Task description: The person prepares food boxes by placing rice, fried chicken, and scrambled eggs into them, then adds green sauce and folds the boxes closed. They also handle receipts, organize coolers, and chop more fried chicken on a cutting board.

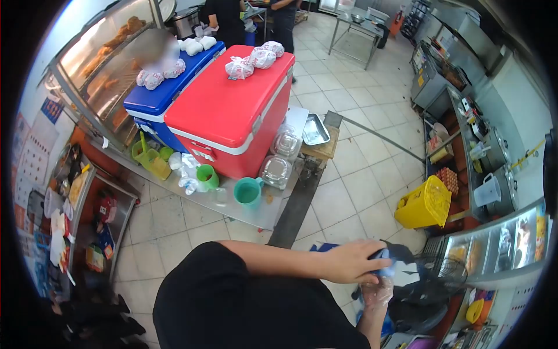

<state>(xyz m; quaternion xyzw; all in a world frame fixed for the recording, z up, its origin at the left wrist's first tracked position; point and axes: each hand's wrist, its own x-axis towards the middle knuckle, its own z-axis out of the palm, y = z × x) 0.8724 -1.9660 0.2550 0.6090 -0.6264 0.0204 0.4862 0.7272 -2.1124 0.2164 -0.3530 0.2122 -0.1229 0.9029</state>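
My left hand (351, 262) reaches across to the right, fingers curled over a small light-blue thing (382, 263) whose kind I cannot make out. Right below it is my right hand (378, 292), wearing a clear plastic glove. Its fingers are closed up against the left hand and the blue thing, and partly hidden. Behind and beside both hands are a black fan-like object (427, 291) and some white paper or card (407, 273).
A red cooler (232, 110) and a blue cooler (160, 93) carry wrapped bundles. Around the red one stand a green mug (248, 192) and clear plastic containers (275, 171). A yellow bin (424, 202) stands to the right. People (224, 20) are at the back.
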